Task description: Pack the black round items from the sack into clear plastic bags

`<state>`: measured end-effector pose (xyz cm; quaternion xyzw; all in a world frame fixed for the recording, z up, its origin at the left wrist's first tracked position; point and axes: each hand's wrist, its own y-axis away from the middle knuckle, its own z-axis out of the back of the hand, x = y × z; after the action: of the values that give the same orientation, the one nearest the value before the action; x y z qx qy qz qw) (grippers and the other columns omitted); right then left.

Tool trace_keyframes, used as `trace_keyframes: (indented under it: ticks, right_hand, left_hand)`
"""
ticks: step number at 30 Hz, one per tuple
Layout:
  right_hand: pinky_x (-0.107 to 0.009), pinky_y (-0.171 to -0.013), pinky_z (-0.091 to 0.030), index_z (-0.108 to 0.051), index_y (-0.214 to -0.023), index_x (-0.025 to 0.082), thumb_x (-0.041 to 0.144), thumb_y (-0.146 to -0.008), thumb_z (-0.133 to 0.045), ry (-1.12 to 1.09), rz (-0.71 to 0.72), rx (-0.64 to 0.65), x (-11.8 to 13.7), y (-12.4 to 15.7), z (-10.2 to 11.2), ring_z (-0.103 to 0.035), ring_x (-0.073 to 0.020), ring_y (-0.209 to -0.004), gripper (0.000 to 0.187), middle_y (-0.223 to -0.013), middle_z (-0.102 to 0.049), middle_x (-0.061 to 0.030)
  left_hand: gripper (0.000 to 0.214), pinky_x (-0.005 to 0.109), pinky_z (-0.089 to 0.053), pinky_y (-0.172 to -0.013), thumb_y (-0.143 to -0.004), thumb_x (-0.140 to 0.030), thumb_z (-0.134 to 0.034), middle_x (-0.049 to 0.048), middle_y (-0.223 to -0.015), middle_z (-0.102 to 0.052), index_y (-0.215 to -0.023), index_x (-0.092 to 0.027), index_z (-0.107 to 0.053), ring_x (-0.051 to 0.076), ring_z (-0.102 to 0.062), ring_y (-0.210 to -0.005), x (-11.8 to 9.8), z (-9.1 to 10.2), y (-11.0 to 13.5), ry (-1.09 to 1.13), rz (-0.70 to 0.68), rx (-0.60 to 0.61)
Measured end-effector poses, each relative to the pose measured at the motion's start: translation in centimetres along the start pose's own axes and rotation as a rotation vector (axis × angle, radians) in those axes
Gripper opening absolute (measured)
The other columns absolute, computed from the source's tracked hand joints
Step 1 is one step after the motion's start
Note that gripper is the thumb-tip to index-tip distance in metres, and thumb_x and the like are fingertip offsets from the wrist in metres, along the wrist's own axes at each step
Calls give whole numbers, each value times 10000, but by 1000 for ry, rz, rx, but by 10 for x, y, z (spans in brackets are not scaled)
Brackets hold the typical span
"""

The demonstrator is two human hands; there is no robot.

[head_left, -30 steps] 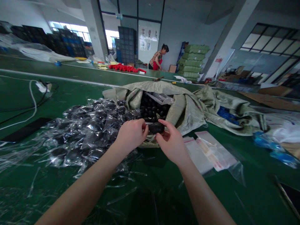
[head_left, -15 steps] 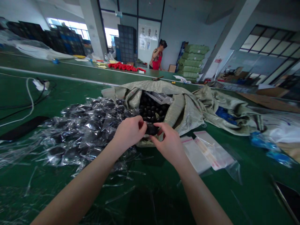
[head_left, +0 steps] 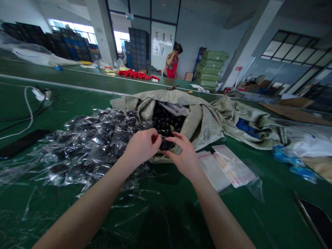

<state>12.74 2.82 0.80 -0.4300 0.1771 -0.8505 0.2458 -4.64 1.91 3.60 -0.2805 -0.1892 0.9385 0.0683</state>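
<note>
A smooth black rounded piece (head_left: 165, 144) is held up between my hands, in front of the mouth of a woven sack (head_left: 203, 126). My left hand (head_left: 142, 146) is closed in a pinch at its left end. From the other side, my right hand (head_left: 184, 156) grips the piece between thumb and fingertips. Many similar black pieces (head_left: 166, 121) fill the sack's opening. Left of my hands lies a heap of black pieces in clear plastic wrappers (head_left: 103, 138). Flat clear bags with a red strip (head_left: 233, 166) rest right of my right hand.
On the green table (head_left: 103, 221) a phone (head_left: 315, 218) lies at the right edge and a dark flat object (head_left: 23, 142) at the left, near a cable with a white plug (head_left: 38, 94). Beyond stand red items (head_left: 137, 74), a person in a red apron (head_left: 172, 64) and stacked green sacks (head_left: 211, 69).
The view has shifted slightly. My right hand's fingers have spread a little and its grip on the black piece has altered; my left hand keeps its pinch.
</note>
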Motion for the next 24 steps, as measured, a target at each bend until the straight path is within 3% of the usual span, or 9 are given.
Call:
trace_keyframes:
  ticks: [5,15,24]
  right_hand:
    - [-445,-1067,-433,-704,-1093,274,190,-704,-787,-13,-22,16,-3,-1,-1,-553,-238,-1218,407,-1262,-597,-72]
    - [-485,-1034,-446,-749,-985,255,281,-659,-843,76,-54,-165,3,1,-5,-546,-276,-1186,340,-1203,-628,-89]
    - [-447,-1054,-444,-748,-1001,270,186,-659,-827,8,-6,-157,3,2,-7,-544,-238,-1195,360,-1235,-604,-64]
  left_hand:
    - [260,253,-341,-548,-878,-339,-485,9,-615,-593,-682,-183,-556,129,-508,-531,-2,1,1,17,-32,14]
    - [281,254,-337,-558,-897,-322,-469,4,-607,-569,-664,-179,-533,119,-495,-534,-4,-3,3,-1,-96,-24]
    - [287,252,-338,-556,-905,-327,-459,5,-610,-570,-665,-183,-521,119,-501,-532,-3,-7,4,-36,-113,-69]
